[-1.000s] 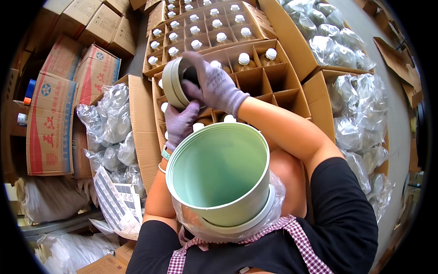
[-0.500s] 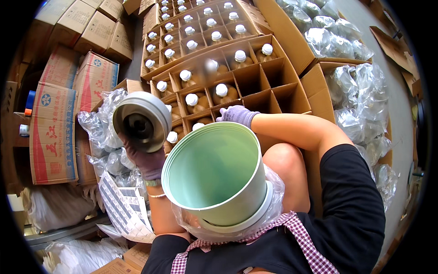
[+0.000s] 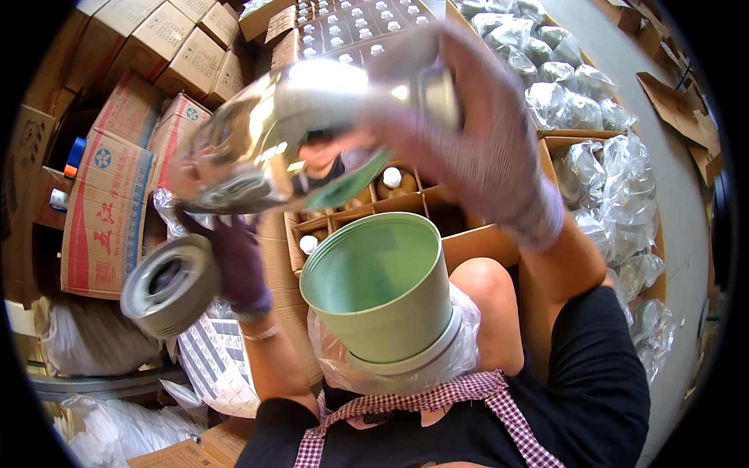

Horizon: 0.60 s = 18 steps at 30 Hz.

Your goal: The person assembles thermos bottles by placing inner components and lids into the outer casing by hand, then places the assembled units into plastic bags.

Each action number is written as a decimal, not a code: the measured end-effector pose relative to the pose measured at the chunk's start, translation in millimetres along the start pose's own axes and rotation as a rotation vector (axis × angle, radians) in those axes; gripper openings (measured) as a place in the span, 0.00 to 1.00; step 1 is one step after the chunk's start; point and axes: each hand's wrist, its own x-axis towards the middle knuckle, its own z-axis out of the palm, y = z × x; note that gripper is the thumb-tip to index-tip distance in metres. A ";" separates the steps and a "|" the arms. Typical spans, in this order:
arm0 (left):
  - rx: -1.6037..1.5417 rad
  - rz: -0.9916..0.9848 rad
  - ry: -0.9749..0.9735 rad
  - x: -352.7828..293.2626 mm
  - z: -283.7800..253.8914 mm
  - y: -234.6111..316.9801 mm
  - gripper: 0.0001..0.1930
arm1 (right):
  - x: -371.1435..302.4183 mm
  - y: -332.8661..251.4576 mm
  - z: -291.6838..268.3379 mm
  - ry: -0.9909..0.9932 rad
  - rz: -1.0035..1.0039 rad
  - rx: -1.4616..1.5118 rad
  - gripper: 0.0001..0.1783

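My right hand (image 3: 499,148), in a pale glove, grips the narrow neck of a mirror-bright silver flask liner (image 3: 289,140). The liner lies nearly sideways in the air, smeared by motion. My gloved left hand (image 3: 238,261) is closed on a round grey plastic collar (image 3: 172,287) with a hole in its middle. Its fingertips come close to the liner's wide end; whether they touch it I cannot tell. Below the liner, on my lap, stands an open green plastic tub (image 3: 374,269), its base wrapped in clear film.
A divided carton (image 3: 491,243) of white-topped liners is in front of me, more cartons behind it. Bagged parts (image 3: 616,179) fill boxes on the right. Printed cartons (image 3: 105,222) are stacked at the left, above a printed sheet (image 3: 214,366).
My right hand has come up out of the divided carton with the flask liner, over the tub. The left hand has lowered, with the grey collar now tilted further left.
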 end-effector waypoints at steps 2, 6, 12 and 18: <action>-0.048 0.022 -0.245 34.1 15.3 33.0 0.32 | -27.3 -9.4 7.6 -0.177 0.140 0.141 0.39; 0.746 0.156 -0.683 70.2 39.7 52.0 0.29 | -65.3 -16.3 6.5 -0.389 0.462 0.514 0.58; 1.501 0.239 -0.634 30.5 65.8 18.8 0.25 | -120.0 -7.4 25.6 -0.210 0.742 0.776 0.43; 1.133 -0.070 -0.620 -43.1 94.6 13.7 0.22 | -96.0 9.4 7.2 -0.537 0.774 0.749 0.28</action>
